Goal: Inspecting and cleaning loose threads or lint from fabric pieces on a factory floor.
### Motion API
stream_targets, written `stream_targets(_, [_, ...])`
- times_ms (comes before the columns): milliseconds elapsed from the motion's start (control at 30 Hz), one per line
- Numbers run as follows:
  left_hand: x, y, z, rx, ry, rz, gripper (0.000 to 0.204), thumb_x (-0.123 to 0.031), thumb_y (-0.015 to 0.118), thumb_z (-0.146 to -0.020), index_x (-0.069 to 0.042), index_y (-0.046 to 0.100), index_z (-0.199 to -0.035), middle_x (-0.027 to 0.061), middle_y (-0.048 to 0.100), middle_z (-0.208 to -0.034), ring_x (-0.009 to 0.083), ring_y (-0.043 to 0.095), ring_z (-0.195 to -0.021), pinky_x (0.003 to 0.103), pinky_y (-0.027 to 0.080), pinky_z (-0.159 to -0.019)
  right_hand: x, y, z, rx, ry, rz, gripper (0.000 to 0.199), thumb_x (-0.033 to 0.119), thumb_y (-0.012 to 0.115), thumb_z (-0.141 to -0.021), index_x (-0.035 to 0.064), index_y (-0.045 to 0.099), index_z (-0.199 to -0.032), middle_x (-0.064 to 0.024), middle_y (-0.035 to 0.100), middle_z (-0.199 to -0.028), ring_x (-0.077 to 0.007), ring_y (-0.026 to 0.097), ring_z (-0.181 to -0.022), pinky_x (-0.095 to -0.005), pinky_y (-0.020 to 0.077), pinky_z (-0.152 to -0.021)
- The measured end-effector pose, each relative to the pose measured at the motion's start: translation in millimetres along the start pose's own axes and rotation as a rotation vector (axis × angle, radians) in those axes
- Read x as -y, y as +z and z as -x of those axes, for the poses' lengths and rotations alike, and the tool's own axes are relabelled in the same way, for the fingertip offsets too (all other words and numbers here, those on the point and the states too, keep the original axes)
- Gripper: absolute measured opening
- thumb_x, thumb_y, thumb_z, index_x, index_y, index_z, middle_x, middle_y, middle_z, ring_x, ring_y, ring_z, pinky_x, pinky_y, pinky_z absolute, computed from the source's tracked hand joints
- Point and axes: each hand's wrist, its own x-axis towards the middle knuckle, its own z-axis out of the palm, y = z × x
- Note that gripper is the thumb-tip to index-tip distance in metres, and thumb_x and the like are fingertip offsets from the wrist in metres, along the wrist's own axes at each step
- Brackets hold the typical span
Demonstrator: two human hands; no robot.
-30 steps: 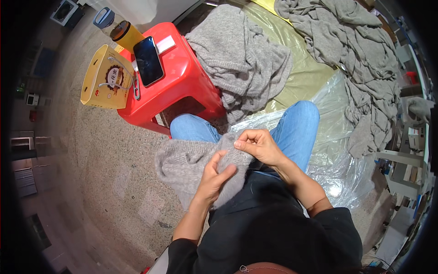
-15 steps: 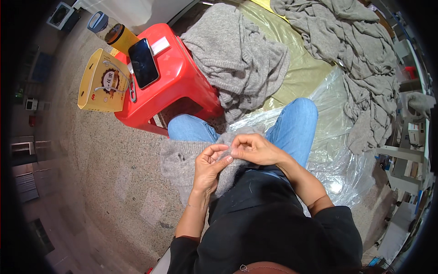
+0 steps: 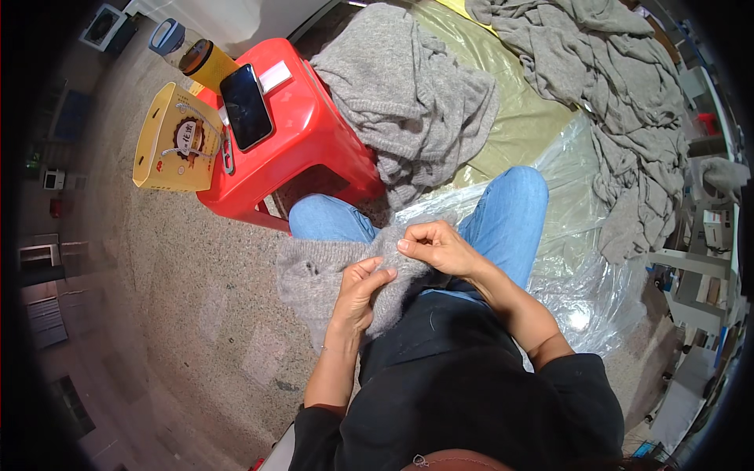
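A plastic sheet (image 3: 522, 141) bears grey heaps (image 3: 416, 86); left of it stands a red stool (image 3: 290, 153). Across the thighs (image 3: 330, 220) — below the stool — lies a grey knit (image 3: 320, 279). The right hand (image 3: 445, 251) pinches it; the left hand (image 3: 357, 297) touches it — whether gripping cannot be told.

We see a speckled floor (image 3: 212, 314), a red plastic stool (image 3: 314, 141) standing on it, a white panel (image 3: 243, 20) behind, cluttered pale furniture (image 3: 691, 267) along the right, and bright glare on clear plastic sheeting (image 3: 561, 271).
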Motion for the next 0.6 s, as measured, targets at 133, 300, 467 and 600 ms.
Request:
stream_targets(133, [0, 8, 0, -0.050, 0.004, -0.039, 0.025, -0.003, 0.067, -0.080, 0.004, 0.062, -0.104, 0.0092, 0.068, -0.092, 0.0118, 0.064, -0.078, 0.024, 0.050, -0.075, 0, -1, -1, 0.061, 0.012, 0.010, 0.026, 0.021, 0.060, -0.091, 0.0026, 0.059, -0.073, 0.0071, 0.045, -0.064, -0.0024, 0.037, -0.062, -0.0221, 0.0317, -0.053])
stream_targets(300, [-4, 9, 2, -0.077, 0.012, 0.036, 0.020, 0.000, 0.068, -0.080, 0.003, 0.063, -0.100, 0.0061, 0.066, -0.090, 0.0095, 0.062, -0.079, 0.022, 0.050, -0.072, 5, -4, 6, 0.135, 0.006, 0.112, 0.021, 0.019, 0.063, -0.087, 0.0002, 0.060, -0.079, 0.0045, 0.051, -0.067, -0.0040, 0.042, -0.063, -0.0228, 0.0349, -0.055])
stream_targets(467, [3, 5, -2, -0.103, 0.115, -0.027, 0.016, 0.006, 0.067, -0.078, -0.001, 0.062, -0.091, 0.0038, 0.064, -0.088, 0.0084, 0.061, -0.077, 0.021, 0.050, -0.071, 6, 7, 6, 0.025, -0.059, 0.092, 0.017, 0.016, 0.063, -0.083, -0.0012, 0.061, -0.085, 0.0000, 0.055, -0.069, -0.0065, 0.046, -0.065, -0.0263, 0.0383, -0.058])
stream_targets(600, [-2, 15, -2, -0.170, 0.152, -0.009, 0.016, 0.009, 0.067, -0.076, -0.002, 0.061, -0.086, 0.0047, 0.064, -0.088, 0.0080, 0.060, -0.076, 0.021, 0.049, -0.071, 18, 9, 9, -0.057, -0.114, 0.371, 0.015, 0.015, 0.061, -0.083, 0.0005, 0.059, -0.088, -0.0101, 0.058, -0.072, -0.0195, 0.055, -0.065, -0.0332, 0.0423, -0.061])
